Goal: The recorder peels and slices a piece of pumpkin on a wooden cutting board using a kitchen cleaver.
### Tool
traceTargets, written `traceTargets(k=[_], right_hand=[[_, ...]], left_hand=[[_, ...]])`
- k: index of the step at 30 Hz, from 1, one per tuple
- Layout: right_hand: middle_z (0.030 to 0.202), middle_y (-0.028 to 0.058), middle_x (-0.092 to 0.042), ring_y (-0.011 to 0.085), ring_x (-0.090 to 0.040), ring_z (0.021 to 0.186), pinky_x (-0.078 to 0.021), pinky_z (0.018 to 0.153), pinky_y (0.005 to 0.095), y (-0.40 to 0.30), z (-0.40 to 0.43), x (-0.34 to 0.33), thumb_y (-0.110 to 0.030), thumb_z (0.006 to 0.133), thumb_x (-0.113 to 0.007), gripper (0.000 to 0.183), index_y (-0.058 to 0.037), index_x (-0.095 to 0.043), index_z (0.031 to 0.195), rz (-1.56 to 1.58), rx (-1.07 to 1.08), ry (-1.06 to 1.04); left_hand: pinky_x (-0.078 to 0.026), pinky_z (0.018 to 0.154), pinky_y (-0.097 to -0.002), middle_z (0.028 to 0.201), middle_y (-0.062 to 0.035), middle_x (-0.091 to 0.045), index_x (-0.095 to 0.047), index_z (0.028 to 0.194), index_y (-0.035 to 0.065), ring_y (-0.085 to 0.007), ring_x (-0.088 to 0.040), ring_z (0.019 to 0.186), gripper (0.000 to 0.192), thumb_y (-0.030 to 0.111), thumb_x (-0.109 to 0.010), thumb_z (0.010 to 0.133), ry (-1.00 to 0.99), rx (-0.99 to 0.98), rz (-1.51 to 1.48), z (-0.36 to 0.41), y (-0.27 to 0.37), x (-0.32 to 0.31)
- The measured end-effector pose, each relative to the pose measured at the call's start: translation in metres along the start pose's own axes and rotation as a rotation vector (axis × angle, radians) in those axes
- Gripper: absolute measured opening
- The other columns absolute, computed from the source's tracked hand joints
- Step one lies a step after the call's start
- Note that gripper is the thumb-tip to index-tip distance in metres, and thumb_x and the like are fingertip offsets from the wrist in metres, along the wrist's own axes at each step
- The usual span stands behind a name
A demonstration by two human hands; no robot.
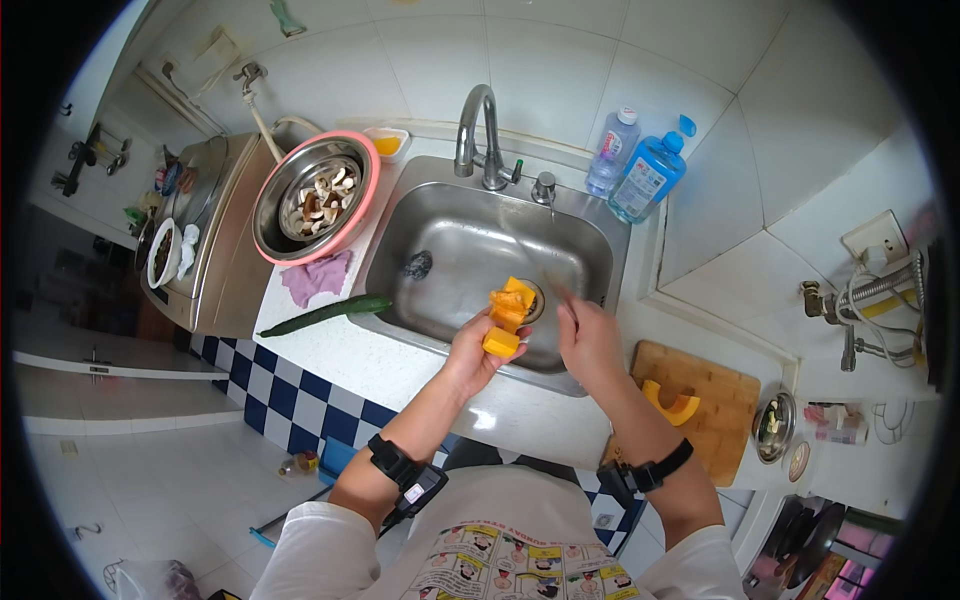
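Observation:
My left hand holds orange pumpkin pieces over the near side of the steel sink. One is a smooth yellow-orange chunk by the fingers; beyond it a larger pumpkin piece shows a rough, stringy face. In my right hand is a knife, its blade blurred and pointing up and to the left over the basin. Blade and pumpkin appear apart. Behind the pumpkin, the drain is partly hidden. A dark scouring pad lies on the left of the basin.
Left of the sink are a cucumber, a purple cloth and sliced mushrooms in nested bowls. The faucet and two bottles stand behind. On the right, a cutting board carries a curved pumpkin slice.

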State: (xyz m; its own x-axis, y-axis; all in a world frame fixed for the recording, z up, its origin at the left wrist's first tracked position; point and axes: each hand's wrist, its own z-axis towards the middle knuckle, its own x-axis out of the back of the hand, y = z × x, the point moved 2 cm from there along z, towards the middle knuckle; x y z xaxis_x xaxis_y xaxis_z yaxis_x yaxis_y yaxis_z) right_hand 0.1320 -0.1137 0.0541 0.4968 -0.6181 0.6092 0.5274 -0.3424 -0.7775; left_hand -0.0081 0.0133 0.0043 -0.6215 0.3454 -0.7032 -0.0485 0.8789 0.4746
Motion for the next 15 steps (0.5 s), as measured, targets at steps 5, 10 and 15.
traceTargets(k=[5, 10, 15], right_hand=[[0.079, 0.0116, -0.062, 0.0318, -0.067, 0.061, -0.0540, 0.057, 0.0441, -0.030, -0.034, 0.002, -0.011, 0.087, -0.058, 0.049, -0.0144, -0.059, 0.135, -0.564, 0.163, -0.213], [0.079, 0.0149, -0.062, 0.0308, -0.067, 0.058, -0.0529, 0.051, 0.0430, -0.027, -0.045, -0.004, -0.011, 0.085, -0.058, 0.050, -0.0107, -0.059, 0.136, -0.575, 0.190, -0.250], [0.081, 0.0153, -0.061, 0.0304, -0.067, 0.059, -0.0535, 0.052, 0.0424, -0.028, -0.040, 0.007, -0.010, 0.083, -0.059, 0.053, -0.0099, -0.059, 0.136, -0.588, 0.224, -0.170]], left_hand=[[-0.061, 0.078, -0.0359, 0.114, -0.0126, -0.063, -0.053, 0.125, 0.0037, -0.0236, -0.068, 0.100, 0.028, 0.016, -0.049, 0.100, 0.066, -0.006, 0.024, 0.004, -0.004, 0.003], [-0.063, 0.068, -0.0310, 0.106, -0.0063, -0.067, -0.058, 0.121, 0.0059, -0.0180, -0.070, 0.090, 0.027, 0.025, -0.051, 0.103, -0.028, -0.070, 0.012, 0.010, -0.008, 0.003], [-0.060, 0.055, -0.0269, 0.105, -0.0084, -0.067, -0.056, 0.125, 0.0037, -0.0169, -0.069, 0.082, 0.033, 0.028, -0.050, 0.104, 0.132, -0.026, 0.253, 0.004, -0.004, -0.008]])
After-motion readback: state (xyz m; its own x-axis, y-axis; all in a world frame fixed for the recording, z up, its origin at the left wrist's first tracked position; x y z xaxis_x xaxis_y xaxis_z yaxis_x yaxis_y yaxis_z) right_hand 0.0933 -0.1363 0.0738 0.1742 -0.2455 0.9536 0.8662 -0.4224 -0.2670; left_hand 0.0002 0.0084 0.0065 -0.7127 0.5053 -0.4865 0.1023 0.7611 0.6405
